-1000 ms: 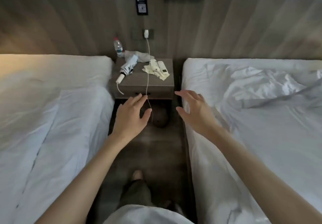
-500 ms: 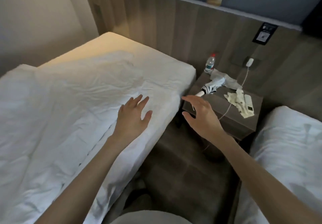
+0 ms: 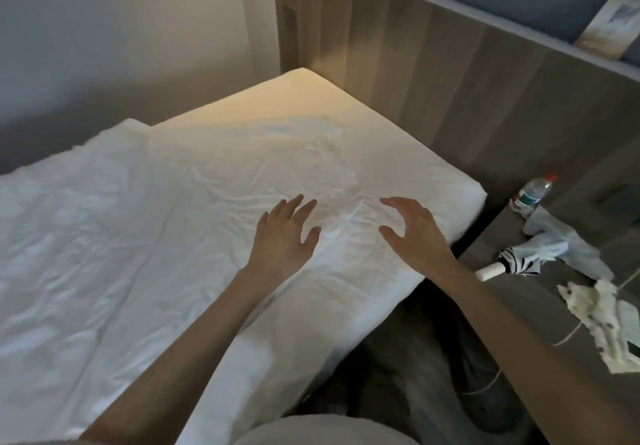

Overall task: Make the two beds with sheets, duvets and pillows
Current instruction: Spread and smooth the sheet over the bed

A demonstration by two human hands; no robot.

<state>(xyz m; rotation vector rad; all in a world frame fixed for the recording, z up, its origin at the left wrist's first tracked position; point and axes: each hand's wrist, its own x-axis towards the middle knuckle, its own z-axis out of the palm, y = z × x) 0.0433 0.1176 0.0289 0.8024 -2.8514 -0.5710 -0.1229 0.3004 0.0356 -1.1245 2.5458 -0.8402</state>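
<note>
Duvet (image 3: 104,237) lies wrinkled across the bed (image 3: 460,199), its top edge stopping short of the headboard (image 3: 450,81), so a smooth strip of sheet (image 3: 311,105) shows at the head end. Both hands are out over the duvet's top edge near the bed's right side. The left hand (image 3: 284,237) has its fingers straight and spread; the right hand (image 3: 412,233) has its fingers loosely bent. Neither grasps anything, and it is unclear whether they touch the fabric. Right of the bed stands a low tabletop (image 3: 540,292). A bottle (image 3: 531,195) stands upright at its back, a striped umbrella (image 3: 512,264) lies on its side, and a crumpled cloth (image 3: 595,309) lies near the front. A thin cable (image 3: 568,335) trails over the tabletop's front edge.
</note>
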